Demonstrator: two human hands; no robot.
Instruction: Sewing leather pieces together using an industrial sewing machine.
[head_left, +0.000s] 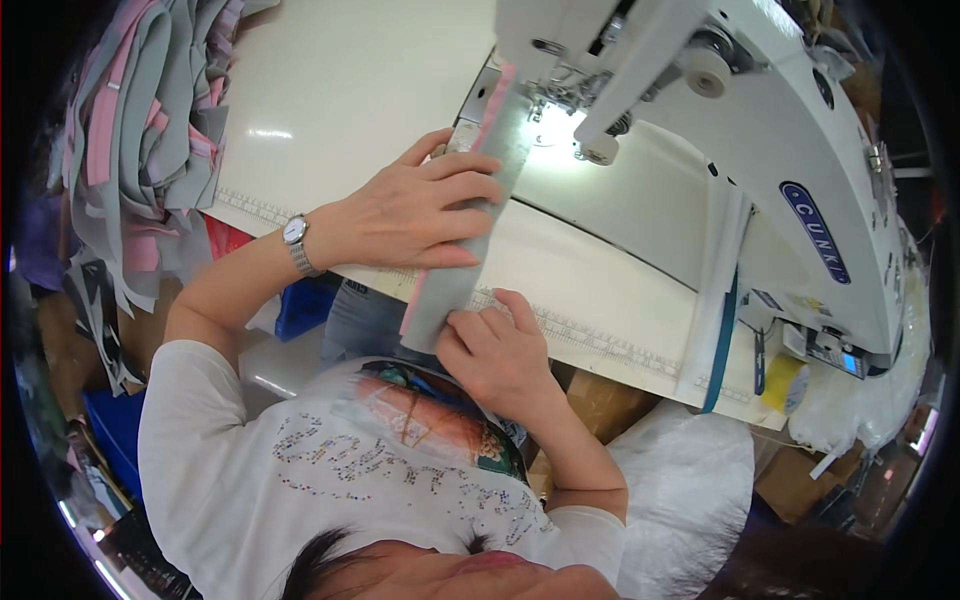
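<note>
A long grey strip of fabric (446, 295) with a pink edge runs from the sewing machine's lit needle area (553, 115) down past the table's near edge. My left hand (435, 205) lies across the middle of this strip, fingers spread and palm down. Lower down, the curled fingers of my right hand (498, 350) grip the strip close to its near end. The white sewing machine (780, 140) stands at the right, its lamp shining on the plate beside the strip's far end. What the left thumb touches is partly hidden.
A heap of grey and pink fabric pieces (150, 120) hangs over the left side of the white table (330, 90). Ruler tape runs along the near edge. White and blue-green bands (718, 330) hang over that edge at right, near a yellow roll (786, 386).
</note>
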